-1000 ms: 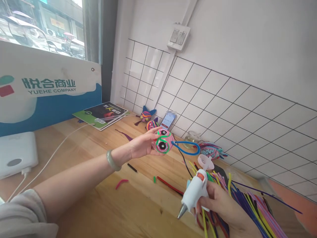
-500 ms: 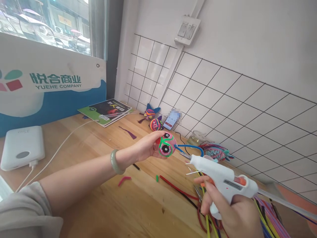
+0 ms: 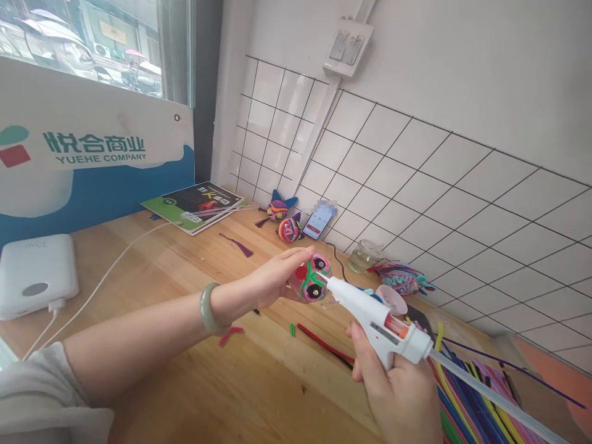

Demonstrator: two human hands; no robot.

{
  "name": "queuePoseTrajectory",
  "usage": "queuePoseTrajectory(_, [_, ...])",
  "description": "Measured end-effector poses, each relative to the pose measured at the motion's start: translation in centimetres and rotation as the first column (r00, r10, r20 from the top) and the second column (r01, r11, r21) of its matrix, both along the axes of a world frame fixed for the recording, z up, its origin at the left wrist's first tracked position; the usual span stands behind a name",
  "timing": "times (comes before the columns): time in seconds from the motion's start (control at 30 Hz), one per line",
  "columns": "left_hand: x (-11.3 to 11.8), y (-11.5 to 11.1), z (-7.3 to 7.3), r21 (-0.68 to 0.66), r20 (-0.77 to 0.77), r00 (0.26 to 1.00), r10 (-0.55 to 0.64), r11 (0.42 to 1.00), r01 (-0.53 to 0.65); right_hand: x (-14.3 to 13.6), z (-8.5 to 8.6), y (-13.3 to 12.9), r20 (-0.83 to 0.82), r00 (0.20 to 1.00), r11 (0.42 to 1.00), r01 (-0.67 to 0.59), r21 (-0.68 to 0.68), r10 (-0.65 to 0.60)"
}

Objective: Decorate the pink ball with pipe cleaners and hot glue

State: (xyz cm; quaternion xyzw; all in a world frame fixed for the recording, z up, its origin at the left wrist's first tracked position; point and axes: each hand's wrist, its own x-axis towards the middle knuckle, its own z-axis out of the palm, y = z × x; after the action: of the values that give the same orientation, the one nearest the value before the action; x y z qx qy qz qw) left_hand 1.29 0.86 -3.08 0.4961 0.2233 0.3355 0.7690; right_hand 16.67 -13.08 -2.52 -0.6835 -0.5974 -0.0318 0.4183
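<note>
My left hand (image 3: 282, 274), with a pale bangle (image 3: 210, 308) on the wrist, is closed around a small round craft figure (image 3: 315, 277). Two big black-and-white eyes, green outlines and a red patch show on the figure's pink front. My right hand (image 3: 393, 382) grips a white hot glue gun (image 3: 370, 314) by its handle. The gun's nozzle is at the figure's face, close to the green line between the eyes; I cannot tell if it touches. From the gun's back end runs a long clear glue stick (image 3: 490, 398).
Coloured pipe cleaners (image 3: 481, 382) lie at the right. A glass jar (image 3: 365, 256), a pink dish (image 3: 392, 299) and a phone (image 3: 320, 221) stand toward the wall. Two finished-looking craft figures (image 3: 289, 228), a purple tassel (image 3: 237, 245), a book (image 3: 194, 206) and a white power bank (image 3: 39, 277) are farther left.
My right hand has brought the glue gun left and up, so its nozzle is now at the figure's face. The figure has turned slightly in my left hand.
</note>
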Motion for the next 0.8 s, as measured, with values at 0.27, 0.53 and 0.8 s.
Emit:
queuePoseTrajectory(0.27, [0.0, -0.4, 0.3, 0.034, -0.009, 1.000, -0.015, 0.999, 0.015, 1.4, -0.3, 0.2, 0.249, 0.968, 0.999, -0.042, 0.009, 0.038])
queuePoseTrajectory(0.53, [-0.1, -0.6, 0.3, 0.033, -0.006, 1.000, -0.002, 0.999, 0.002, 0.9, 0.1, 0.5, 0.312, 0.950, 0.993, -0.057, 0.108, 0.021])
queuePoseTrajectory(0.8, [-0.1, -0.7, 0.3, 0.053, -0.032, 0.999, -0.002, 0.999, 0.003, 0.5, -0.3, 0.6, 0.375, 0.927, 0.981, -0.070, 0.183, -0.003])
